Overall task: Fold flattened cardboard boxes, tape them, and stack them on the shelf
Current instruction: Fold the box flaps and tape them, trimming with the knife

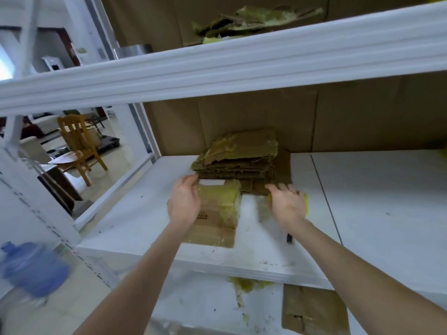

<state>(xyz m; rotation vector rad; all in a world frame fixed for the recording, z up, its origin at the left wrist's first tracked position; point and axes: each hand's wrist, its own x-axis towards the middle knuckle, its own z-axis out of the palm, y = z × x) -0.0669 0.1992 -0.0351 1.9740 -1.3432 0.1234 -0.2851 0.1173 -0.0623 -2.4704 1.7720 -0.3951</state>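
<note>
A small folded cardboard box [220, 209], wrapped in yellowish tape, stands on the white shelf board [362, 209]. My left hand [183, 201] lies against its left side, fingers fairly straight and reaching to the far corner. Just behind the box sits a stack of flattened cardboard [238, 160] with torn tape on it. My right hand [287, 206] is apart from the box on its right, fingers spread, over a blurred yellow thing [306, 201]. A small black item [289, 238] lies by my right wrist.
The white beam [217, 64] of the upper shelf crosses overhead, with torn cardboard scraps [254, 20] on that level. Another taped box [312, 310] lies on the shelf below. A blue water bottle [31, 267] and a wooden chair [77, 146] are to the left.
</note>
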